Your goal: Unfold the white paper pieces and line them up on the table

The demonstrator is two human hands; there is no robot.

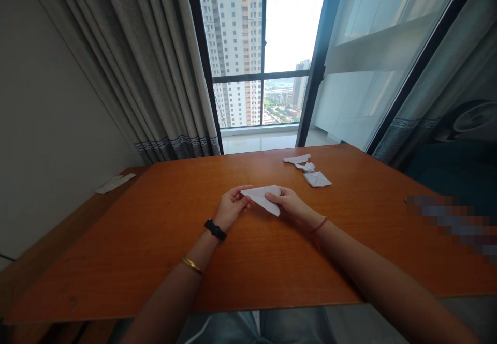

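A white sheet of paper [261,197], folded into a triangle, is held between my two hands above the middle of the wooden table [155,261]. My left hand [233,203] pinches its pointed left corner, and a black band circles that wrist. At the wide right end, my right hand [289,202] grips the paper with the thumb lying on top. A red string is around the right wrist. Beyond the right hand lies a folded white paper square [317,179] with crossing creases.
Torn or crumpled white paper pieces [297,160] lie near the table's far edge. Pale strips [115,183] rest on a ledge at the left. Something blurred out [450,220] is at the right edge. A window and curtains stand behind.
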